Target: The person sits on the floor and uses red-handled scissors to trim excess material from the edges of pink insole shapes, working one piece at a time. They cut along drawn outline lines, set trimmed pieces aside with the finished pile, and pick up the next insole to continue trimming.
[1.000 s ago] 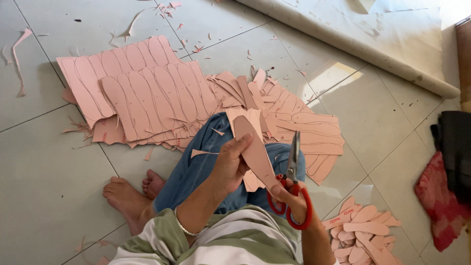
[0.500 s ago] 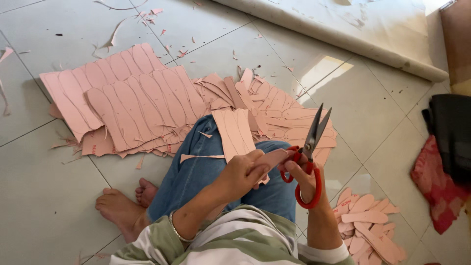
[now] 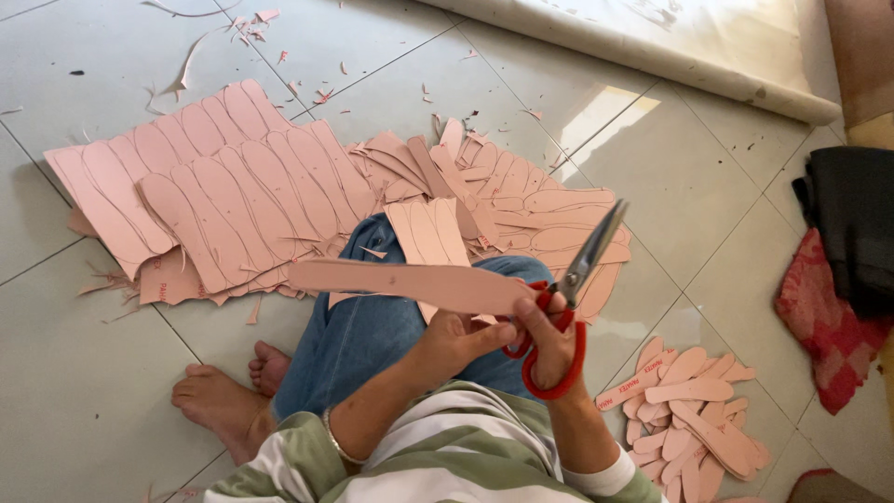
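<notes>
Pink strip (image 3: 410, 279) level in left hand (image 3: 456, 340), right hand (image 3: 549, 345) raising open scissors (image 3: 573, 298)

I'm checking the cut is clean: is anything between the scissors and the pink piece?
Nothing visible. The left hand holds the pink piece out flat, and the scissors in the right hand meet its right end directly, blades pointing up.

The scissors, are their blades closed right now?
No, the red-handled scissors in the right hand have their blades parted, pointing up beside the pink strip.
</notes>
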`<state>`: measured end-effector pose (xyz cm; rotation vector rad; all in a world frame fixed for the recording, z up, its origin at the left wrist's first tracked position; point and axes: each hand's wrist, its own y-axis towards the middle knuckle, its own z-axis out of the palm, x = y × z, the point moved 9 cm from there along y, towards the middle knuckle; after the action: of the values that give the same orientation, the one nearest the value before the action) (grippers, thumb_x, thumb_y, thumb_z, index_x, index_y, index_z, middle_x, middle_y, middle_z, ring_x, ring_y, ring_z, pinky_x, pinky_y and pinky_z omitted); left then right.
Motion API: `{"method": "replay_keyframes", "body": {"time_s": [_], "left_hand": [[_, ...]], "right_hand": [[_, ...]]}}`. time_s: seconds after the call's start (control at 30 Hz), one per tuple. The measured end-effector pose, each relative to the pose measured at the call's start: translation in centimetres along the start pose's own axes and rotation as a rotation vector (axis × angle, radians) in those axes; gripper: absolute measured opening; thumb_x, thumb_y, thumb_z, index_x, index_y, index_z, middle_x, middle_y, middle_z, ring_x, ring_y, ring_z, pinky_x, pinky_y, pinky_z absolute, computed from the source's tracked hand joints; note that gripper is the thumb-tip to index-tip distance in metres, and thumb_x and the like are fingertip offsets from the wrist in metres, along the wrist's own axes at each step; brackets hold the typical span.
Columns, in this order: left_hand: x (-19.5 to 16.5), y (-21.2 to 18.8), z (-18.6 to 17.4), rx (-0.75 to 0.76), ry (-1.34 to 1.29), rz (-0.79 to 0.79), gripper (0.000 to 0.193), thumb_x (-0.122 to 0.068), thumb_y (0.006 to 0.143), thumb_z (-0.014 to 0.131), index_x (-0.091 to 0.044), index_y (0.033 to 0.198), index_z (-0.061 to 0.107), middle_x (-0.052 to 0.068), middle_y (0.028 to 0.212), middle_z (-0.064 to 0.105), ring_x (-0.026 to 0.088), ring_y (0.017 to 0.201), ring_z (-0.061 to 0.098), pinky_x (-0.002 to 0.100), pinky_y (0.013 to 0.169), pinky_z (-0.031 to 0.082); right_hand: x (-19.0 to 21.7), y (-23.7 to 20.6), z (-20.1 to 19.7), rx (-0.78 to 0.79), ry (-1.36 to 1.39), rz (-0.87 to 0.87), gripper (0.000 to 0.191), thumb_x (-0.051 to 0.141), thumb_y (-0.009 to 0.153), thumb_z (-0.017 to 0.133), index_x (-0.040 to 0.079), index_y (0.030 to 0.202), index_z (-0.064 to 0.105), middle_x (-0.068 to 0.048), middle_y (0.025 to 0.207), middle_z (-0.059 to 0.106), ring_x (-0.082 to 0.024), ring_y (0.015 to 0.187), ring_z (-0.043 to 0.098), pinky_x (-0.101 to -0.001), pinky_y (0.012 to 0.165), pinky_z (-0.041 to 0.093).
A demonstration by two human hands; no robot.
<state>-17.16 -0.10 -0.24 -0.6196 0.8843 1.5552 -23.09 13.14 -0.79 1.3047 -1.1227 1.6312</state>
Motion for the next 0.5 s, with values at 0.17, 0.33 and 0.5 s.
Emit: {"method": "replay_keyframes", "body": {"time_s": [0.17, 0.33, 0.5], "left_hand": [[-0.6, -0.1, -2.1, -0.351, 0.006, 0.048, 0.022, -0.022, 0.102, 0.071, 0.001, 0.104, 0.074, 0.008, 0.097, 0.074, 0.015, 0.087, 0.069, 0.029, 0.079, 0.06], [-1.3, -0.3, -2.9, -0.431, -0.159, -0.056, 0.022, -0.018, 0.095, 0.072, 0.003, 0.101, 0.073, 0.008, 0.095, 0.074, 0.016, 0.084, 0.073, 0.032, 0.076, 0.065], [-1.8, -0.3, -2.1, -0.423, -0.178, 0.009, 0.02, -0.013, 0.097, 0.074, 0.005, 0.104, 0.072, 0.01, 0.091, 0.073, 0.016, 0.081, 0.071, 0.03, 0.074, 0.063]], "right_hand": [[0.1, -0.8, 1.0, 0.187, -0.128, -0.046, 0.036, 0.028, 0.102, 0.062, -0.007, 0.105, 0.065, -0.008, 0.076, 0.058, -0.015, 0.069, 0.053, -0.0293, 0.063, 0.042], [2.0, -2.5, 2.2, 0.417, -0.426, -0.202, 0.072, 0.064, 0.098, 0.053, -0.003, 0.124, 0.062, -0.004, 0.086, 0.056, -0.013, 0.08, 0.053, -0.0286, 0.072, 0.043], [1.4, -3.7, 2.7, 0.457, -0.478, -0.085, 0.091, 0.081, 0.088, 0.049, -0.001, 0.126, 0.064, -0.003, 0.084, 0.053, -0.014, 0.076, 0.049, -0.0272, 0.066, 0.041]]}}
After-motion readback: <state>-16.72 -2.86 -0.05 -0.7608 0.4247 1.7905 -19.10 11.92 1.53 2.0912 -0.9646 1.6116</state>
